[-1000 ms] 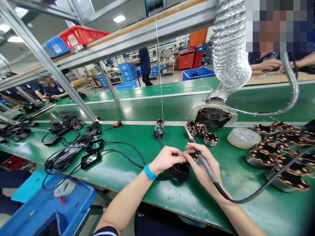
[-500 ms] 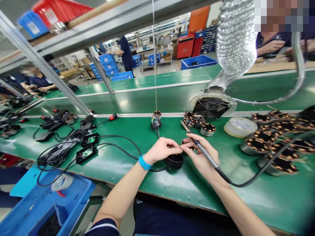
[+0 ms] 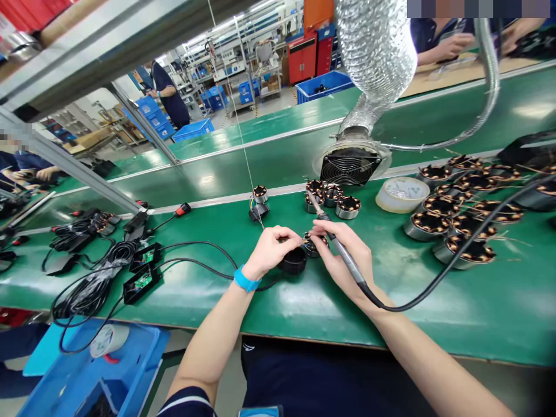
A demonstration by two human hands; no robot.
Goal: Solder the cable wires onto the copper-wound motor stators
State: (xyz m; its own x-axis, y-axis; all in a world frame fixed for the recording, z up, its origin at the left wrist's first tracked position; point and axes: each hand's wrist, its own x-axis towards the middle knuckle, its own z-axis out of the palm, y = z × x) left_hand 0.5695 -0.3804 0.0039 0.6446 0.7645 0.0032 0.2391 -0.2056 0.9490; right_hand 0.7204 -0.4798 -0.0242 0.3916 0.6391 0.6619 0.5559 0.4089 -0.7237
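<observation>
My left hand, with a blue wristband, pinches thin wires just above a round black housing. A soldering iron lies across my right hand, its tip pointing up and away from me. My right thumb and fingertips are close together beside the wires and a small copper-wound stator. Whether they also pinch a wire I cannot tell. Left of the housing, a black cable leads to open black boxes with green circuit boards.
Several stators crowd the green bench at the right, near a tape roll. A fume-extraction fan hangs at the back. Coiled cables lie at the left, above a blue bin. Another person's hands show across the bench.
My view has turned and tilted, so the bench appears shifted left. My fingertips, close together before, are now slightly apart, with thin wires showing between them. The iron stays in my right hand.
</observation>
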